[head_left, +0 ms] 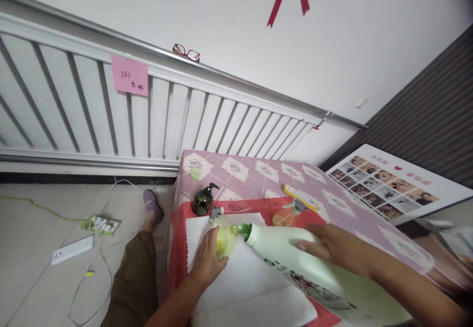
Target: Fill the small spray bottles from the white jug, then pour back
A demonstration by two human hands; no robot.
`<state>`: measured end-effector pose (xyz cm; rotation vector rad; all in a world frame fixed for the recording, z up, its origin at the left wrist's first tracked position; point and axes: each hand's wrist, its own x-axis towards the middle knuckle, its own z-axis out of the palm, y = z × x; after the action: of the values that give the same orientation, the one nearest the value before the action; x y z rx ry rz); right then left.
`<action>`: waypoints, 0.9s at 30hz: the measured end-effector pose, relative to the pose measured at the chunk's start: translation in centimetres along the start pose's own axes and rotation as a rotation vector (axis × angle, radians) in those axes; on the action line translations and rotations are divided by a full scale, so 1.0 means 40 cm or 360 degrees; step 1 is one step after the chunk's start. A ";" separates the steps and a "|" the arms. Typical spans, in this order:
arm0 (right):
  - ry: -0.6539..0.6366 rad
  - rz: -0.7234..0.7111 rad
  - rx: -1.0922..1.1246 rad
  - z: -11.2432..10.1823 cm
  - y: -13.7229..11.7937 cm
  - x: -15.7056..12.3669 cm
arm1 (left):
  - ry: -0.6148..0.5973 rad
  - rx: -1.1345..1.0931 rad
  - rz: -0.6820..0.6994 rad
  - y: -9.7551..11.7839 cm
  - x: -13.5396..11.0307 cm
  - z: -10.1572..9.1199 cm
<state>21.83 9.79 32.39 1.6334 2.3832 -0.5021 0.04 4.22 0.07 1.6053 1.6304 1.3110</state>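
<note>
Left to right: white rectangular device point(73, 250) on the floor with cables near it, purple shoe point(151, 205) by the counter point(246, 168). Pale green cap point(195, 173) on the patterned cover, dark green pump bottle point(203, 200) just in front. Grey trigger sprayer head point(215, 212) next, apart from the left grip. Left grip point(207, 259) wrapped round a translucent yellow bottle point(226, 241), held tilted over the white cloth point(251, 282), mouth to the right. Pale green jug point(281, 242) tipped leftward, green spout at that mouth; can't tell if they touch. Orange spray bottle point(285, 216) behind jug, yellow box point(301, 197) beyond. Right grip point(332, 248) clasping the jug from above.
</note>
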 end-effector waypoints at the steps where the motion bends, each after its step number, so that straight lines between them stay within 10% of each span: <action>1: -0.0005 0.0003 -0.0008 -0.001 -0.001 0.000 | -0.0006 -0.0001 -0.0002 -0.001 0.000 0.001; 27: -0.0148 0.0052 -0.0230 -0.034 -0.047 0.000 | -0.0025 0.0049 0.0012 -0.006 0.001 0.003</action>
<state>20.10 9.73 33.96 1.5491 2.2654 -0.3815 0.01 4.34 -0.17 1.6373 1.6442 1.2796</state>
